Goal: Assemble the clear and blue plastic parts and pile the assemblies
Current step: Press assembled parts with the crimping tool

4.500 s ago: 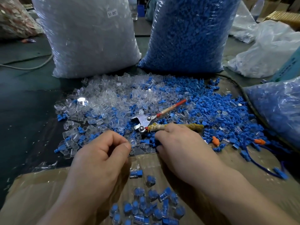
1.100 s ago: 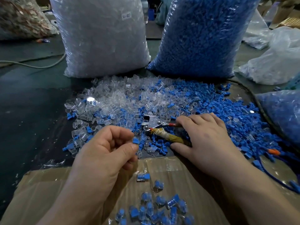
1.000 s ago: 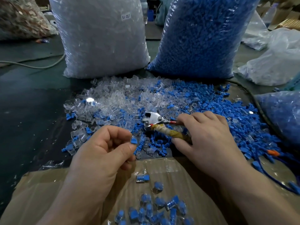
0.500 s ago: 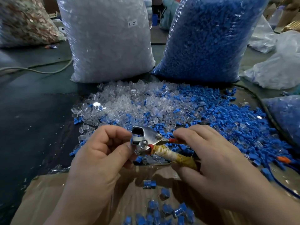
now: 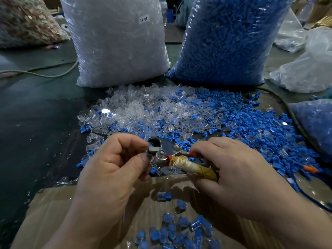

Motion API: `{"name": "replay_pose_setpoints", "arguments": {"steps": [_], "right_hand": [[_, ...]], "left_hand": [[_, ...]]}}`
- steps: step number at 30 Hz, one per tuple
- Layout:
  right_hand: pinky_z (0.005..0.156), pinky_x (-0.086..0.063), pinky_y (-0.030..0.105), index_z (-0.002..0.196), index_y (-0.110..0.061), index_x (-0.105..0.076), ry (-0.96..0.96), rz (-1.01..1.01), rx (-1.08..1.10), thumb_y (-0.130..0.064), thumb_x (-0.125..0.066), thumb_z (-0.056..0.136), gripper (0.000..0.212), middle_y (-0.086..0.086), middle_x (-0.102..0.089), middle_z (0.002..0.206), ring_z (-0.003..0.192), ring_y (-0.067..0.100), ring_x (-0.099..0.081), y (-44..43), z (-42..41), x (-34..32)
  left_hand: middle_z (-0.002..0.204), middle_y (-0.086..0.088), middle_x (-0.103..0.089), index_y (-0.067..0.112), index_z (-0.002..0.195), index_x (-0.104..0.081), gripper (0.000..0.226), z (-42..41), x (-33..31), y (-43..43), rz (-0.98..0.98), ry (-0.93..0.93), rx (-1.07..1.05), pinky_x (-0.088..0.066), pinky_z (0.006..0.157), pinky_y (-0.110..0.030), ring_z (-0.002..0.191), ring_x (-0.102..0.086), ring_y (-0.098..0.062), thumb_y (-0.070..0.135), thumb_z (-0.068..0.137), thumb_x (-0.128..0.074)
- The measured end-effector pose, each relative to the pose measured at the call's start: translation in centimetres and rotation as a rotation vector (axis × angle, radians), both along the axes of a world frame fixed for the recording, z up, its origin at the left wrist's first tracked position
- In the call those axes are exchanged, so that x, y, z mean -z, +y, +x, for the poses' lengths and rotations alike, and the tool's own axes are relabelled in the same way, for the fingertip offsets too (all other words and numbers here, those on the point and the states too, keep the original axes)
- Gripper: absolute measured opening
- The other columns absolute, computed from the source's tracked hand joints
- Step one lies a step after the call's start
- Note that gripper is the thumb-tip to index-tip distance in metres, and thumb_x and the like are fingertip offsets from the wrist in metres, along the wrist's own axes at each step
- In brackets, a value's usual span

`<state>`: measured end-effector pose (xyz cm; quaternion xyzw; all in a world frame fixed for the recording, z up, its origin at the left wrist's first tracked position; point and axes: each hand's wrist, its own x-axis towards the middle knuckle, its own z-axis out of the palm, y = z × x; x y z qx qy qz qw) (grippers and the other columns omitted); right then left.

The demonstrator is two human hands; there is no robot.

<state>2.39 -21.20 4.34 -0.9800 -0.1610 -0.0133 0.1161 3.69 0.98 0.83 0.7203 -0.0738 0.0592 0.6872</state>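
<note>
views=1 | mount=head, wide-angle | facing=forward and down | range=close above both hands point(image 5: 115, 169)

A grey cable point(image 5: 41, 75) lies across the dark green surface point(image 5: 27, 114) in dim light.

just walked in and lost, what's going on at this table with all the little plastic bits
A person holds a metal hand tool: the right hand grips its taped handle, the left hand pinches at its head, with any part there hidden. Loose clear and blue parts cover the table beyond; finished assemblies lie piled on the cardboard nearby.
</note>
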Motion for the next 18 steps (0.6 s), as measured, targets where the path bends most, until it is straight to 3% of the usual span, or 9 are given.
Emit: {"name": "replay_pose_setpoints", "arguments": {"steps": [4,8,11,15,18], "right_hand": [[0.082,-0.042,0.017,0.116,-0.047,-0.048,-0.009,0.026,0.011,-0.07,-0.03,0.072,0.053,-0.028,-0.052,0.094,0.091,-0.003,-0.048,0.1,-0.1,-0.1],[0.08,-0.036,0.015,0.117,-0.052,-0.042,0.015,0.07,0.073,-0.076,-0.036,0.071,0.052,-0.033,-0.047,0.099,0.098,-0.005,-0.042,-0.6,0.0,0.3],[0.087,-0.037,0.024,0.123,-0.049,-0.041,-0.028,-0.04,0.176,-0.079,-0.037,0.07,0.06,-0.029,-0.046,0.106,0.101,0.003,-0.039,-1.2,0.8,0.9],[0.091,-0.036,0.035,0.127,-0.039,-0.046,-0.06,-0.15,0.249,-0.078,-0.038,0.07,0.07,-0.013,-0.054,0.113,0.104,0.013,-0.041,-0.8,2.3,1.4],[0.102,-0.03,0.037,0.13,-0.04,-0.043,-0.004,-0.172,0.231,-0.08,-0.037,0.07,0.072,-0.011,-0.052,0.121,0.113,0.015,-0.038,-0.7,2.7,1.6]], "left_hand": [[0.079,-0.004,-0.073,0.035,0.086,-0.073,0.019,-0.3,-0.5,-0.1,-0.014,0.012,-0.023,-0.056,0.053,-0.021,0.062,-0.07,-0.018,0.024,0.072,-0.067],[0.076,0.0,-0.072,0.035,0.089,-0.072,0.022,0.1,-0.6,0.2,0.042,0.006,-0.124,-0.055,0.05,-0.02,0.059,-0.069,-0.015,0.014,0.084,-0.072],[0.064,-0.002,-0.068,0.033,0.086,-0.072,0.033,0.3,-0.5,0.5,0.088,0.125,-0.123,-0.051,0.046,-0.019,0.05,-0.062,-0.01,0.001,0.088,-0.068],[0.061,-0.005,-0.069,0.041,0.083,-0.07,0.037,-0.4,-0.4,-0.6,0.194,0.262,0.063,-0.048,0.044,-0.017,0.044,-0.059,-0.009,0.005,0.091,-0.066],[0.064,-0.003,-0.072,0.046,0.083,-0.068,0.038,-0.5,-0.5,-1.2,0.237,0.251,0.046,-0.048,0.044,-0.015,0.045,-0.061,-0.008,0.009,0.092,-0.066]]}}
